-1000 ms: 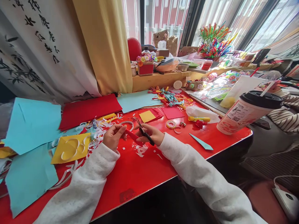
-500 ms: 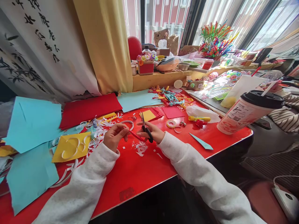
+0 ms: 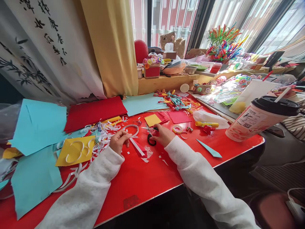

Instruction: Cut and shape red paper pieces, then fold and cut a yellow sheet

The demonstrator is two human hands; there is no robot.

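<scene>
In my left hand (image 3: 119, 142), closed fingertips pinch a small red paper piece (image 3: 140, 149) with a white strip (image 3: 137, 147) along it, pointing down and right. Just behind those fingers is a pale ring-shaped tape roll (image 3: 132, 125). My right hand (image 3: 164, 135) has its fingers at the black handles of the scissors (image 3: 151, 140), which are low over the table with the blades pointing left. The fingers partly cover the handles. Near the red paper lies a crumpled clear scrap (image 3: 149, 152) among white bits.
Blue sheets (image 3: 35, 178) and a yellow square (image 3: 76, 151) with white curls lie left. White shreds (image 3: 105, 136) spread beside the left hand. A glue stick (image 3: 206, 124), a pointed blue piece (image 3: 209, 148) and a tilted drink cup (image 3: 252, 122) are on the right.
My right hand has lowered the scissors toward the table and turned their blades from upward to leftward. The red paper in my left hand now points down, showing its white strip.
</scene>
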